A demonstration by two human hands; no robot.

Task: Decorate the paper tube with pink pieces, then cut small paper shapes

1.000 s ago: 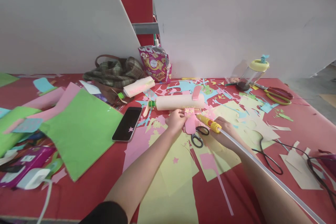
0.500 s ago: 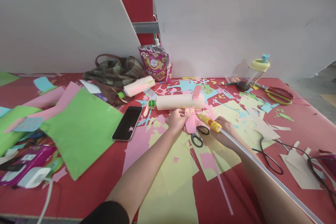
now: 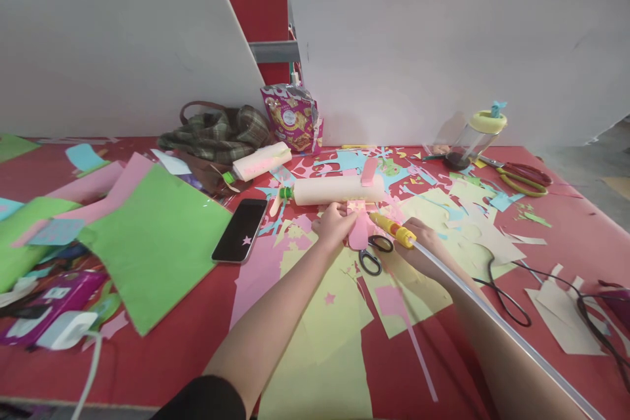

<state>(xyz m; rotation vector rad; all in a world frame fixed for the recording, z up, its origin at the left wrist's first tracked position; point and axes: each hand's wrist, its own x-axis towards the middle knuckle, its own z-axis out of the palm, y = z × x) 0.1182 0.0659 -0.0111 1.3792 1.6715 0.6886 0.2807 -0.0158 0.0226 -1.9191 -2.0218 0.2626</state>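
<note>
My left hand [image 3: 333, 226] pinches a small pink paper cut-out [image 3: 359, 231] just in front of a cream paper roll [image 3: 337, 190] that lies across the table. My right hand [image 3: 423, 249] grips a yellow glue gun [image 3: 394, 229] with a long clear glue stick [image 3: 497, 323] trailing back along my forearm. The gun's tip points at the pink piece. Black-handled scissors [image 3: 370, 257] lie between my hands on yellow paper.
A phone [image 3: 239, 239] lies left of my arm beside a green sheet [image 3: 152, 246]. A plaid bag [image 3: 214, 132], a snack pouch [image 3: 291, 116] and a second roll [image 3: 260, 160] stand behind. A yellow-lidded jar [image 3: 475, 134], green-handled scissors [image 3: 520, 179] and cables [image 3: 541, 289] are on the right. Paper scraps cover the red table [image 3: 187, 341].
My left hand has turned the pink cut-out slightly, so it looks narrower now. The right hand and glue gun have barely moved.
</note>
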